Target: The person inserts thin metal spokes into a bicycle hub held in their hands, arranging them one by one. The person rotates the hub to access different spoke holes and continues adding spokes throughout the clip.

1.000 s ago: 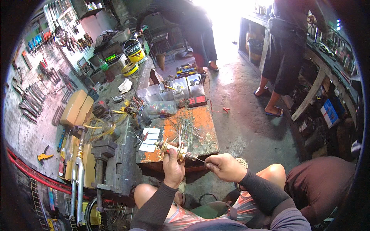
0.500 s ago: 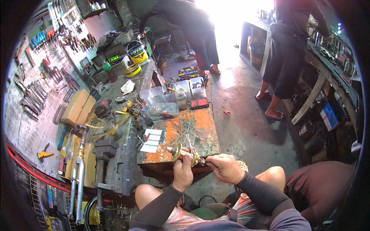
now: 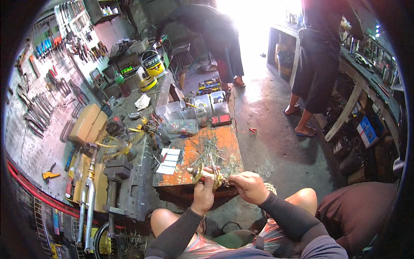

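Observation:
A gold-coloured wheel hub (image 3: 198,173) with round flanges is held above the near edge of a worn orange worktop. My left hand (image 3: 203,196) is closed around its middle, thumb on top. At the hub's right end, my right hand (image 3: 251,188) pinches with thumb and fingers; what lies between them is too small to make out. Beyond the hub, a loose pile of thin metal spokes (image 3: 208,146) lies on the worktop (image 3: 230,140). Some of the spokes reach close to my left fingers.
A white sheet (image 3: 169,160) lies left of the spokes. Plastic bins (image 3: 202,102) stand behind them. A bench vise (image 3: 118,169) and a bicycle fork (image 3: 89,190) are at left. Two people (image 3: 224,43) stand farther off. Red-handled pliers (image 3: 252,130) lie on the floor.
My view has shifted slightly. Both hands stay at the hub, and my right fingers have changed position a little at its right end. The bent-over person has moved slightly.

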Demonstrator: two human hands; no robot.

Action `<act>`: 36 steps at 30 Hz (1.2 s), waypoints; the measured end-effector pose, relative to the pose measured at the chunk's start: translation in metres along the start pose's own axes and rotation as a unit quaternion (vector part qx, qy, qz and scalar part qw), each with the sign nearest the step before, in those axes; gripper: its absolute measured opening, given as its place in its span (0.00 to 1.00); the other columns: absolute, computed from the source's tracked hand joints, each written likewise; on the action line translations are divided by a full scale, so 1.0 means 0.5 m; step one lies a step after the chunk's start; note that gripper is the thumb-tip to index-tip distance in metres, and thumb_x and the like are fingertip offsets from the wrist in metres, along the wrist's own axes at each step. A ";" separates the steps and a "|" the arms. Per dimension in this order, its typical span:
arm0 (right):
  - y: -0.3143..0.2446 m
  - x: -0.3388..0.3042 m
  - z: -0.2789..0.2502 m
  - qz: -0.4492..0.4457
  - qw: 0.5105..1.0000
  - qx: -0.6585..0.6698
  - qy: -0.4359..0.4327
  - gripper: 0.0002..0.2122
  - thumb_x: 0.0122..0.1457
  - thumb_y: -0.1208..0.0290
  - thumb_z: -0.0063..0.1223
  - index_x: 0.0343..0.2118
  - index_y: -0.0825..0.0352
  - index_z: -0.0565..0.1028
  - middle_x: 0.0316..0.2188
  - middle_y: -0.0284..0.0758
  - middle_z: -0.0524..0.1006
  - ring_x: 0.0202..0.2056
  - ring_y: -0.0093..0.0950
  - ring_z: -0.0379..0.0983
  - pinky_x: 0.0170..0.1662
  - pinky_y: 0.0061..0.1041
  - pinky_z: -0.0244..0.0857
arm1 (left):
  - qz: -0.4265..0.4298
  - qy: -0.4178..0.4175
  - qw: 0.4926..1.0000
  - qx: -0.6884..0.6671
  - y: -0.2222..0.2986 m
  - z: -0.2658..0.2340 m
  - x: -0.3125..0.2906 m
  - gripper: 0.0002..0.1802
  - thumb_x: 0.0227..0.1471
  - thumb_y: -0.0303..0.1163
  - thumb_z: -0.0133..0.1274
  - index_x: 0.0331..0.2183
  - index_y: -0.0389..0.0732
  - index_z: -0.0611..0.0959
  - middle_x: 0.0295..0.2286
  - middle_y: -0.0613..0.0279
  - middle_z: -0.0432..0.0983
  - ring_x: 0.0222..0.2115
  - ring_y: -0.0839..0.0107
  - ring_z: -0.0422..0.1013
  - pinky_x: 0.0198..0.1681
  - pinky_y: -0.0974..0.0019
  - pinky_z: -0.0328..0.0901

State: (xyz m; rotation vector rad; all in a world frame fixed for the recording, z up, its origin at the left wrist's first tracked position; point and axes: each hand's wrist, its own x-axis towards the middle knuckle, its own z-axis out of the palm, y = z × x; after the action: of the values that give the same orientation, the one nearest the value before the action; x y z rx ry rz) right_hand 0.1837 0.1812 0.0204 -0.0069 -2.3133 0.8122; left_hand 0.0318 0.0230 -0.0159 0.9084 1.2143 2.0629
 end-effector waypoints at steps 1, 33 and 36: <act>-0.005 0.001 -0.002 -0.007 1.000 -0.006 0.008 0.12 0.57 0.78 0.61 0.44 0.65 0.81 0.30 0.41 0.82 0.34 0.46 0.81 0.39 0.43 0.74 | -0.020 -0.001 0.999 -0.040 0.006 0.004 -0.002 0.24 0.74 0.53 0.51 0.55 0.43 0.72 0.54 0.55 0.74 0.51 0.65 0.75 0.59 0.57 0.71; -0.059 0.042 -0.062 0.200 0.974 0.107 0.011 0.06 0.63 0.74 0.63 0.36 0.72 0.82 0.28 0.48 0.82 0.31 0.45 0.82 0.37 0.40 0.75 | 0.018 -0.085 0.929 0.360 0.059 0.094 -0.014 0.17 0.74 0.39 0.52 0.50 0.35 0.84 0.40 0.47 0.84 0.42 0.50 0.81 0.48 0.51 0.73; -0.027 0.033 -0.047 0.273 0.939 0.207 -0.025 0.08 0.68 0.71 0.62 0.37 0.73 0.82 0.25 0.41 0.81 0.28 0.30 0.79 0.35 0.35 0.73 | -0.050 -0.090 0.949 0.299 0.052 0.080 -0.022 0.20 0.73 0.42 0.52 0.53 0.35 0.83 0.42 0.49 0.85 0.44 0.55 0.82 0.50 0.54 0.73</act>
State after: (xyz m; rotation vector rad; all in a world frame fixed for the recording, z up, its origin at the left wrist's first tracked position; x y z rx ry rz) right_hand 0.1879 0.1866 0.0514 -0.4650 -2.1598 1.5824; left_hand 0.0662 0.0240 0.0188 1.2396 1.7794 1.5018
